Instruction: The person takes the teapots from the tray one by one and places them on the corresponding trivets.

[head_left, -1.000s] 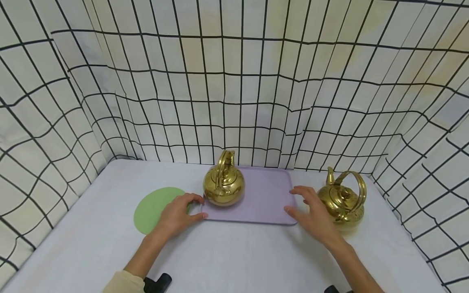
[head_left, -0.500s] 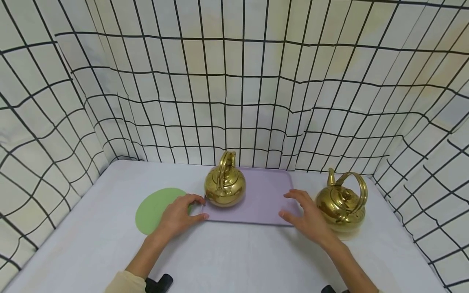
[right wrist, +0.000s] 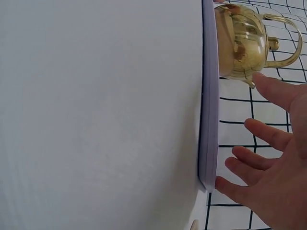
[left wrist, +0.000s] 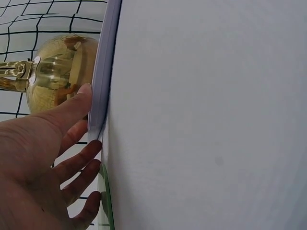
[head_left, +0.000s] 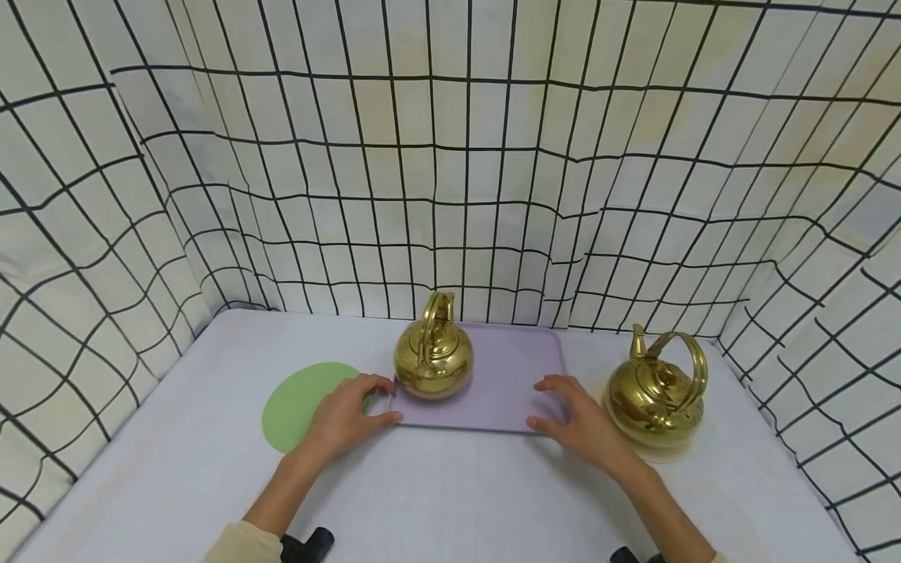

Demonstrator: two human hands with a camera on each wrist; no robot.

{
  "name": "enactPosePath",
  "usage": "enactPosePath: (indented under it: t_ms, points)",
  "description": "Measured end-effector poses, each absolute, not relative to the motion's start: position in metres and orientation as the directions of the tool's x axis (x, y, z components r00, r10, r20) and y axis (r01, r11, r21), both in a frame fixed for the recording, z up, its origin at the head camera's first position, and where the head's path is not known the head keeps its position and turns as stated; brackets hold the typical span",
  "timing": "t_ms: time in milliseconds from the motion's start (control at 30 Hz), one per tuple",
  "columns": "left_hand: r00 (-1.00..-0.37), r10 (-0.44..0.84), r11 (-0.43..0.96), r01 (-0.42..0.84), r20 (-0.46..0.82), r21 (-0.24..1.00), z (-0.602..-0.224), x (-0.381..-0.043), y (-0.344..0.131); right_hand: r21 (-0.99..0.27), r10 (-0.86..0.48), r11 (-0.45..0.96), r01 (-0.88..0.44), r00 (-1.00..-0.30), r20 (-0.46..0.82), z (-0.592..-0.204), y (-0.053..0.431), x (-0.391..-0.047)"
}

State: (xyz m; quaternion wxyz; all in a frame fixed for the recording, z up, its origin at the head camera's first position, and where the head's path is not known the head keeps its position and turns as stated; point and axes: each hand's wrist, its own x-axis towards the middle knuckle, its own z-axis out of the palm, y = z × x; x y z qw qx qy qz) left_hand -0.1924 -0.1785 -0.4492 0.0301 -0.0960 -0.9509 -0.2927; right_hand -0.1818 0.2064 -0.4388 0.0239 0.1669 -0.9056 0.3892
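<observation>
A gold-coloured metal kettle (head_left: 433, 356) stands upright on the left end of a flat lilac tray (head_left: 507, 383). My left hand (head_left: 348, 418) is at the tray's front left corner; its thumb and forefinger touch the rim there, the other fingers spread loosely. My right hand (head_left: 587, 422) hovers over the tray's front right corner, thumb and fingers apart, holding nothing. In the right wrist view, its fingers (right wrist: 266, 134) stand above the tray's surface. To the right of that hand, a second gold-coloured kettle (head_left: 655, 399) stands with its handle raised.
A green round mat (head_left: 303, 407) lies left of the tray, partly behind my left hand. Under the right kettle shows a pale round mat (head_left: 665, 455). White cloth (head_left: 450, 500) covers the table. Black-lined white curtains (head_left: 479, 195) close in the back and sides.
My right hand has shifted left, from beside the tray's right edge to over its front right corner. The left hand, the tray and both kettles keep their places; the view has shifted slightly.
</observation>
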Motion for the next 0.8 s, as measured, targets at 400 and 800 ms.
enactPosePath:
  t_ms: [400, 800]
  points:
    - [-0.982, 0.158, 0.809, 0.188, 0.101, 0.557, -0.4472, -0.1923, -0.1765, -0.64, -0.256, 0.708, -0.3, -0.953, 0.164, -0.4381, 0.2058, -0.1813]
    - [-0.983, 0.153, 0.812, 0.184, 0.103, 0.554, -0.4488, -0.1927, -0.1765, -0.62, -0.281, 0.72, -0.312, -0.948, 0.151, -0.4404, 0.2066, -0.182]
